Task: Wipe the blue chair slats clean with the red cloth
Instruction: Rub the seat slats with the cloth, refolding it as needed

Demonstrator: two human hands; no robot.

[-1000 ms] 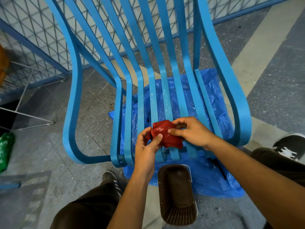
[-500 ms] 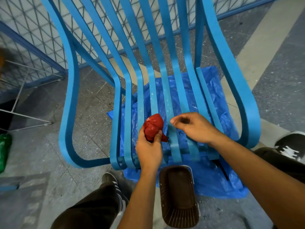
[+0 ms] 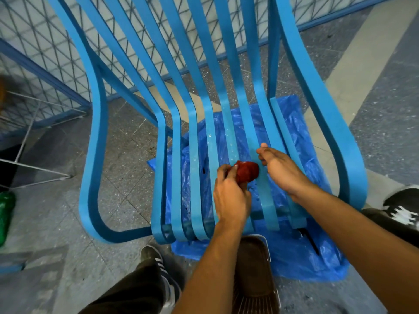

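A blue slatted chair (image 3: 197, 123) fills the view, its seat slats running toward me with pale specks on the middle ones. My left hand (image 3: 230, 198) grips a bunched red cloth (image 3: 247, 171) and presses it on a middle seat slat. Just right of the cloth, my right hand (image 3: 280, 169) hovers over the slats with fingers loosely curled and nothing in it. Part of the cloth is hidden under my left fingers.
A blue plastic sheet (image 3: 301, 261) lies on the floor under the seat. A brown ribbed basket (image 3: 255, 277) stands at the chair's front edge between my legs. A wire mesh fence (image 3: 45, 55) stands behind, and a green object (image 3: 5, 214) lies at far left.
My right hand let go of the cloth and moved off to the right. My left hand carried the bunched cloth rightward onto a middle slat.
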